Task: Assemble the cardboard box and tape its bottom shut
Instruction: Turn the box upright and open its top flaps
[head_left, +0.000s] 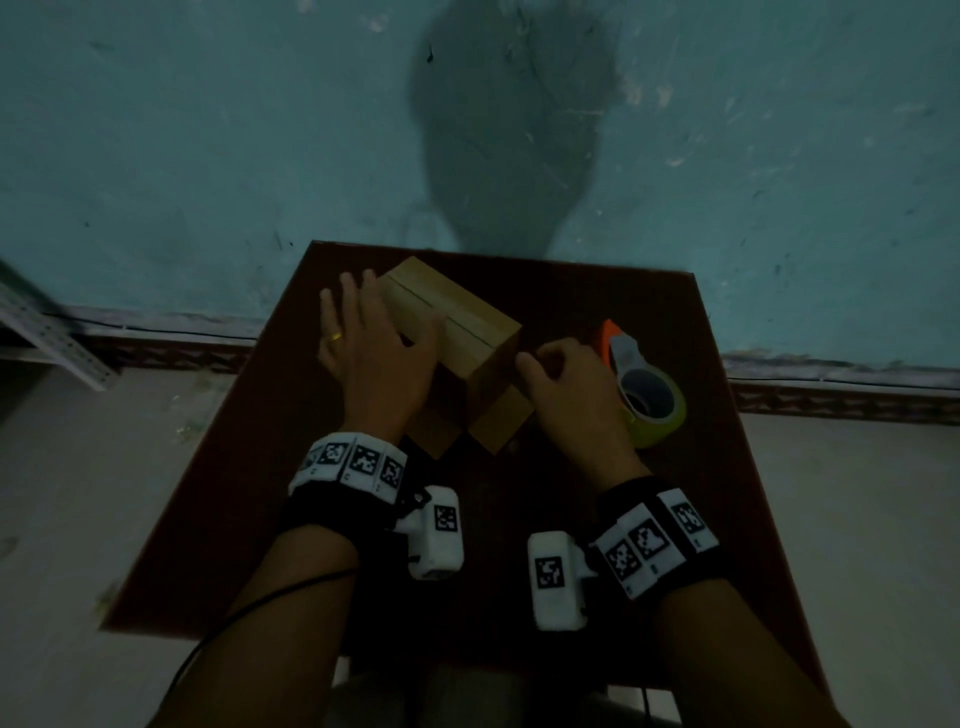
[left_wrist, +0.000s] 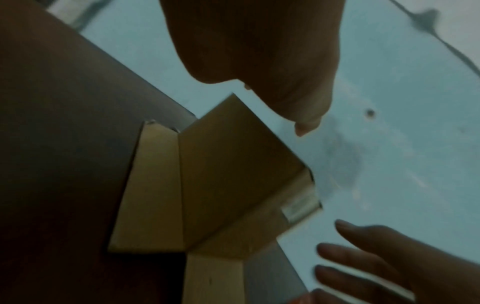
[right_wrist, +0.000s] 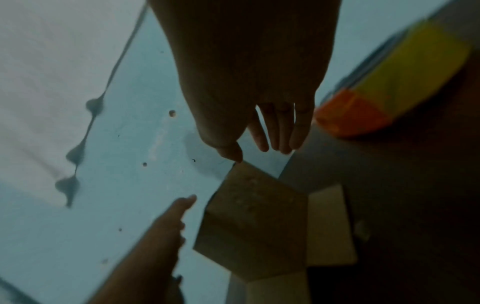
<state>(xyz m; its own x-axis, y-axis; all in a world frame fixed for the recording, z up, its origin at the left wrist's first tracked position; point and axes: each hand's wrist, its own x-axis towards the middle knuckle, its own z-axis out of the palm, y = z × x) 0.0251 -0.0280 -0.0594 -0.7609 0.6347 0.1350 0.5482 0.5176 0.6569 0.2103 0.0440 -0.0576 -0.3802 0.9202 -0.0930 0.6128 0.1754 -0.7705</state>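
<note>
A worn teal wall (head_left: 208, 130) rises behind a small dark-red tabletop (head_left: 649, 493) in dim light, the far edge of the top close against it. The cardboard box (head_left: 452, 322) stands near that far edge, left of centre, turned upside down so its bottom faces up — the two long bottom flaps are folded in and meet along a seam (head_left: 441, 312), which from the head view carries no tape that I can make out. The loose flaps of the open end splay onto the tabletop toward the near edge.

The left hand (head_left: 371, 343) lies with straight, spread fingers against the box's left side and top edge, probably to steady it and keep the flaps down. The right hand (head_left: 563, 379) is at the box's right end, just beside the end of the seam, its fingers curled in with thumb and forefinger drawn together; whether they pinch a strip of tape or nothing at all cannot be told, as the light is too poor. The tape dispenser (head_left: 639, 384), orange-handled with a yellow-green roll, rests toward the right edge just beyond that hand — handy for the taping, which seems the step at hand.
</note>
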